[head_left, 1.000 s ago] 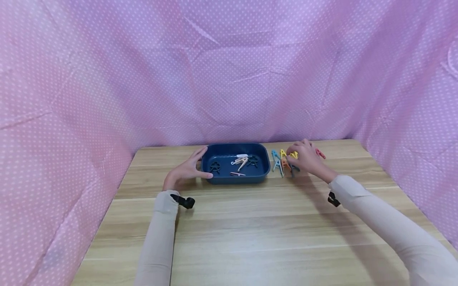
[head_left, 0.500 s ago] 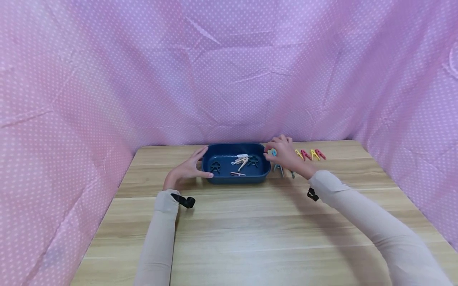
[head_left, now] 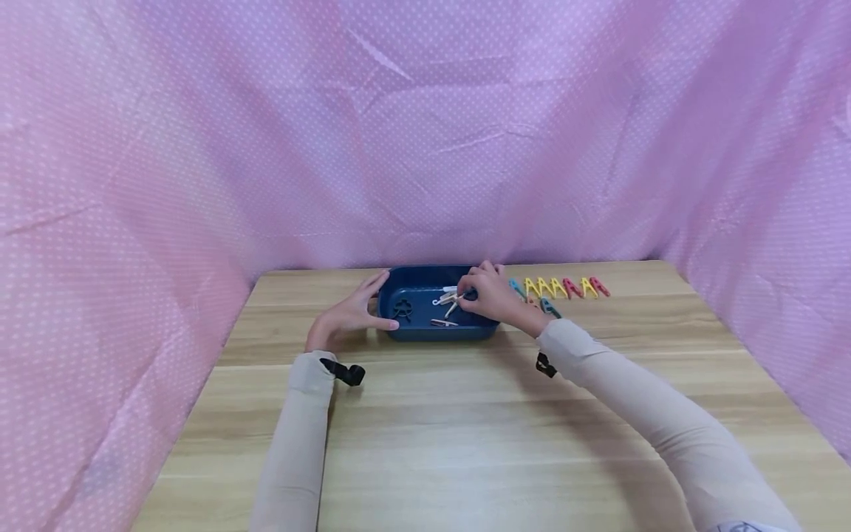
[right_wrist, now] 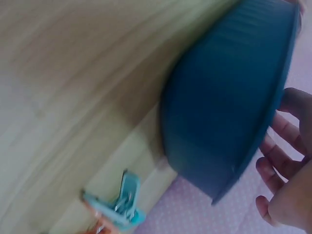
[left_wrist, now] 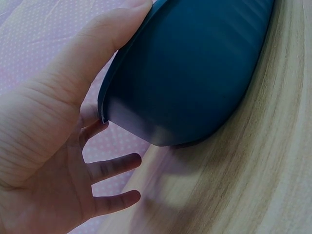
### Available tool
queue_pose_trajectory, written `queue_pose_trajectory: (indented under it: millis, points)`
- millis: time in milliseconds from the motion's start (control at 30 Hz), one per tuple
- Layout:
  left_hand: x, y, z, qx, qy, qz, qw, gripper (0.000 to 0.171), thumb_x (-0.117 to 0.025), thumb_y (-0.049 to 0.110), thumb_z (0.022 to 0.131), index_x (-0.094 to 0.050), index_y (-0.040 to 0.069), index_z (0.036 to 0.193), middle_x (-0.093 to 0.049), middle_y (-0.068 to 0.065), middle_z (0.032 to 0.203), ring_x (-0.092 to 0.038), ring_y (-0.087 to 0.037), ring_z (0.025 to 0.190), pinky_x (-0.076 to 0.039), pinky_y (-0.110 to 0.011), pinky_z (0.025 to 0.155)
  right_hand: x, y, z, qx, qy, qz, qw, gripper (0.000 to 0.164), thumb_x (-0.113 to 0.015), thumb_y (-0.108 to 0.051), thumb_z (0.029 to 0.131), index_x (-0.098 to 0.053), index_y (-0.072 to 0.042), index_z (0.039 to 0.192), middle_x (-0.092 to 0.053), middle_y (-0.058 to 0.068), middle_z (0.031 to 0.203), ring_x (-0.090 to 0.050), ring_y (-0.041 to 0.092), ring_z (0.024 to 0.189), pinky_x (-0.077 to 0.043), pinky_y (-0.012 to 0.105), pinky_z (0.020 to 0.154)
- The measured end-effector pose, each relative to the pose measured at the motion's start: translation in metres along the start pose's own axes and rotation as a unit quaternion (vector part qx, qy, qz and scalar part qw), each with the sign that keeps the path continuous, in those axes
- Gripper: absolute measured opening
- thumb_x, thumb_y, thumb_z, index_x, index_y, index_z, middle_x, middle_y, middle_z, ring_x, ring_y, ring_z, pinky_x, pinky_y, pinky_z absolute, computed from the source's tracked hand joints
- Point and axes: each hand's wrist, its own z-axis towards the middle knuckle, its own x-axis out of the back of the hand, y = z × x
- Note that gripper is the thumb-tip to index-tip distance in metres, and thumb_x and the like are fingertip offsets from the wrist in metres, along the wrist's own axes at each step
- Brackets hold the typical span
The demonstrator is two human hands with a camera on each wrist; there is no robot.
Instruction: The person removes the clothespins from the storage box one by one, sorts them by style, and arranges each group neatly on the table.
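Observation:
My left hand point(head_left: 346, 314) holds the left end of a dark blue plastic basin point(head_left: 442, 335), thumb on the near rim and index finger at the far corner. The other fingers stretch out behind the basin wall in the left wrist view. My right hand point(head_left: 490, 297) reaches over the basin's right end, thumb and index fingertips around the upper end of a cream clothespin point(head_left: 450, 310); I cannot tell whether they pinch it. Beside it lie a white clothespin point(head_left: 448, 289) and a brownish-pink clip point(head_left: 442, 323). A dark green flower-shaped clip point(head_left: 402, 309) lies at the left inside.
Right of the basin, several yellow point(head_left: 544, 287) and red clothespins point(head_left: 600, 287) form a row along the table's back. Nearer lie an orange clip point(head_left: 532, 301), a dark teal clip point(head_left: 549, 308) and a light blue clip point(head_left: 516, 288). A polka-dot curtain point(head_left: 425, 148) hangs behind the wooden table point(head_left: 425, 428).
My right hand has moved left from the yellow clothespins, past the blue clips, to over the basin. The left hand stays at the basin's end.

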Motion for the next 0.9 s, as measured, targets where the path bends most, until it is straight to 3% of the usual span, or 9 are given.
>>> queue_pose_trajectory:
  millis: [267,633,900]
  points:
    - [-0.002,0.0,-0.002,0.008,-0.004,-0.014,0.9999,0.116,-0.084,0.043,0.084,-0.003,0.031,0.165,0.003,0.003,0.173,-0.001,-0.028,0.16,-0.015,-0.062,0.125,-0.014,-0.012,0.005,-0.032,-0.048,-0.009,0.998,0.014,-0.08,-0.026,0.088,-0.074,-0.014,0.083,-0.069,0.004,0.095,-0.046,0.026,0.095,-0.03,0.058,0.101]
    - [-0.001,0.003,-0.003,0.016,0.0,-0.025,0.9996,0.117,-0.084,0.044,0.083,-0.004,0.025,0.166,0.003,0.002,0.173,-0.002,-0.03,0.16,-0.015,-0.065,0.124,-0.026,-0.02,0.013,-0.044,-0.059,-0.087,0.994,0.039,-0.082,-0.046,0.084,-0.068,-0.015,0.064,-0.062,0.003,0.082,-0.046,0.026,0.089,-0.032,0.051,0.09]
    - [0.0,0.003,-0.004,0.018,-0.002,-0.039,0.9991,0.116,-0.085,0.04,0.083,-0.004,0.025,0.166,0.004,0.001,0.173,-0.001,-0.03,0.16,-0.014,-0.063,0.125,-0.029,-0.022,0.014,-0.062,-0.063,-0.114,0.99,0.042,-0.084,-0.046,0.081,-0.065,-0.015,0.059,-0.062,0.004,0.083,-0.046,0.027,0.089,-0.031,0.049,0.087]
